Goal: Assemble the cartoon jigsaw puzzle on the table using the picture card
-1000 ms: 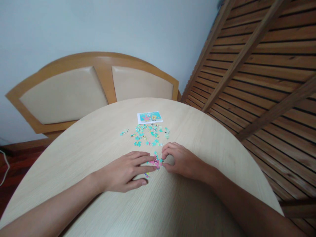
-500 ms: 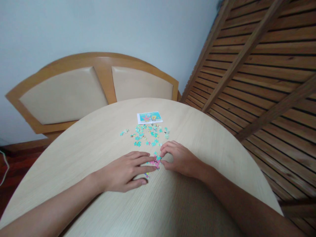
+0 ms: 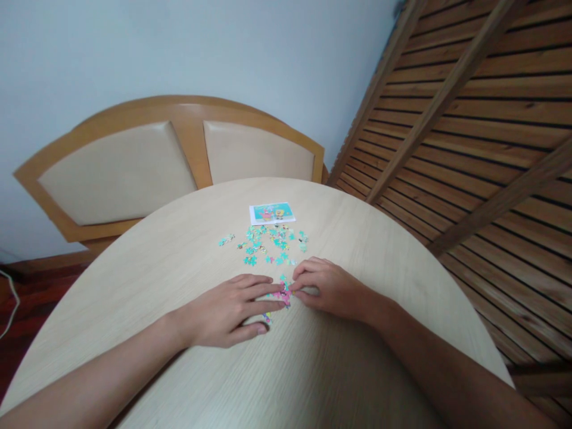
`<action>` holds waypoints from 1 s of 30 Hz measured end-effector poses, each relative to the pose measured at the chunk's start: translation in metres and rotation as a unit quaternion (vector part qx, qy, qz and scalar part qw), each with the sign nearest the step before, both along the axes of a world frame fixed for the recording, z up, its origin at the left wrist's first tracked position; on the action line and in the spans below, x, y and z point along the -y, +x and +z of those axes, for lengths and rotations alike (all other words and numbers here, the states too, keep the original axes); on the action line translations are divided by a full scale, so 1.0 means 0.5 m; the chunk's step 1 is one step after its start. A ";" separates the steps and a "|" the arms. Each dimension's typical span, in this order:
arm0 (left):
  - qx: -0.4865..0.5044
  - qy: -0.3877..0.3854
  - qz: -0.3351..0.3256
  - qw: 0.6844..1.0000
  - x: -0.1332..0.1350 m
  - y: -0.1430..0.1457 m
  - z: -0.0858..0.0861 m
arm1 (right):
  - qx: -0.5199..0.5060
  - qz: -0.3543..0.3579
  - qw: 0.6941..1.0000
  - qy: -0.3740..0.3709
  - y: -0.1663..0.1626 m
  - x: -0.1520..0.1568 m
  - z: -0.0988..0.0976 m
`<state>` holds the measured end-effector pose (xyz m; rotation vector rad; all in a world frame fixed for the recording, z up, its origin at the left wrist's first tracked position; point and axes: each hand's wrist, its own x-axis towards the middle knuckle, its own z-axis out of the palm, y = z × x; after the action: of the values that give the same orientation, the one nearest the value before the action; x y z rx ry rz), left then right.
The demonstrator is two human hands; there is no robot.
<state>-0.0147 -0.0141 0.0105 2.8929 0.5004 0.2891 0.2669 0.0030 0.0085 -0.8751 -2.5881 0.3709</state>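
A small joined patch of pink and teal jigsaw pieces (image 3: 284, 295) lies on the table in front of me. My left hand (image 3: 230, 310) rests flat with its fingers spread, and the fingertips press on the left part of the patch. At the patch's right edge, my right hand (image 3: 328, 287) pinches a small puzzle piece (image 3: 292, 291) between thumb and forefinger; most of it is hidden. A yellow and purple piece (image 3: 267, 317) sticks out between my left fingers and thumb.
Loose teal pieces (image 3: 254, 235) are scattered beyond my hands. Behind them lies a picture card (image 3: 272, 213) with a pink and a yellow cartoon figure. A padded chair (image 3: 259, 152) stands at the far edge of the round table (image 3: 366, 238), and wooden slats (image 3: 482, 131) rise on the right.
My right thumb and forefinger have come closer together at the patch's right edge. The left hand stays in place on the patch.
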 end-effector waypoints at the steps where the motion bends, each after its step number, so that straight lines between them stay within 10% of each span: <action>1: 0.004 -0.005 -0.001 1.000 -0.001 0.000 0.001 | -0.001 0.003 1.000 0.002 0.000 0.000 0.000; 10: 0.077 0.033 0.144 0.986 -0.036 -0.020 -0.004 | -0.014 -0.033 0.999 -0.013 -0.001 -0.004 0.001; 30: 0.102 0.033 0.200 0.974 -0.044 -0.011 -0.020 | -0.002 0.029 1.000 -0.005 0.000 0.000 -0.012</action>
<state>-0.0204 0.0079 0.0006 2.7578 1.0505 0.6652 0.2670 0.0028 0.0028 -0.8031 -2.6155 0.4026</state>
